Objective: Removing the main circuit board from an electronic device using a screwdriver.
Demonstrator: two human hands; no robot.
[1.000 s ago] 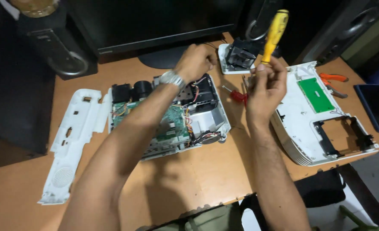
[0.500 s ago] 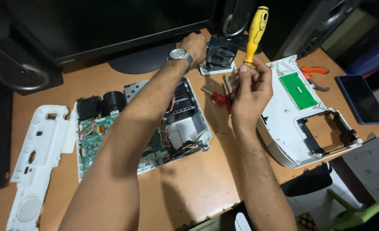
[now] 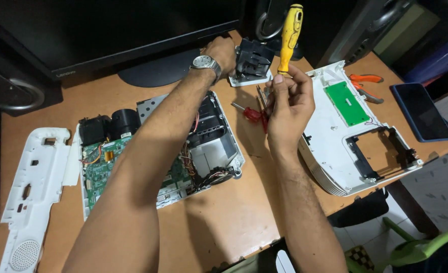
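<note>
Projector module (image 3: 253, 59), a black block on a white base at twelve o'clock on the table (image 3: 224, 222), sits under the left hand's (image 3: 223, 51) closed fingers, while the right hand (image 3: 289, 96) grips a yellow-handled screwdriver (image 3: 290, 36) upright, suggesting a part being removed mid-disassembly.

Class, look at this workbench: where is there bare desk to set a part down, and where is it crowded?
Bare desk lies along the near edge, between opened projector chassis and white top cover. Crowded: the back, around black module, screwdrivers and both hands.
</note>
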